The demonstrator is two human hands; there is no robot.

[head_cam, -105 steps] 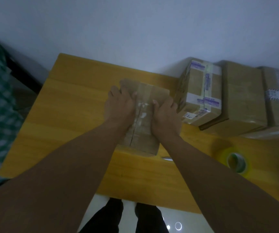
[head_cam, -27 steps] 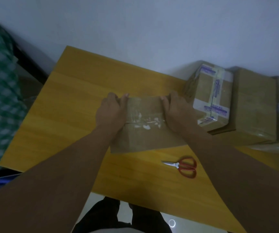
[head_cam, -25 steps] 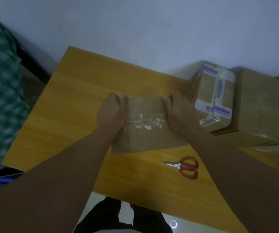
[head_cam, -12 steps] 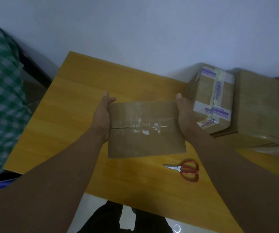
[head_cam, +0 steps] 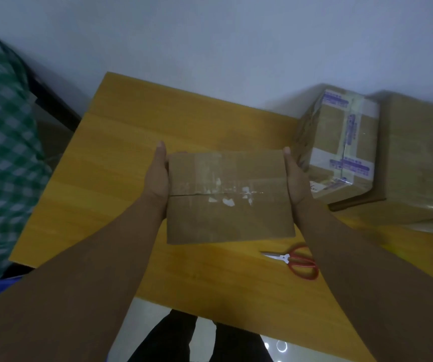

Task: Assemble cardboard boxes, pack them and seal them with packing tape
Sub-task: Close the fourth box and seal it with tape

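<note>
As fingers [head_cam: 161, 155] lie straight, left hand [head_cam: 157, 180] and right hand [head_cam: 295, 180] press the box [head_cam: 228, 205]

Box [head_cam: 228, 202] at the middle of the bench [head_cam: 100, 168], left hand [head_cam: 156, 178] on its left side, right hand [head_cam: 295, 180] on its right side, scissors [head_cam: 295, 261] before it to the right, second box [head_cam: 339, 150] near the right hand, third box [head_cam: 419, 158] just beside on the right.
</note>
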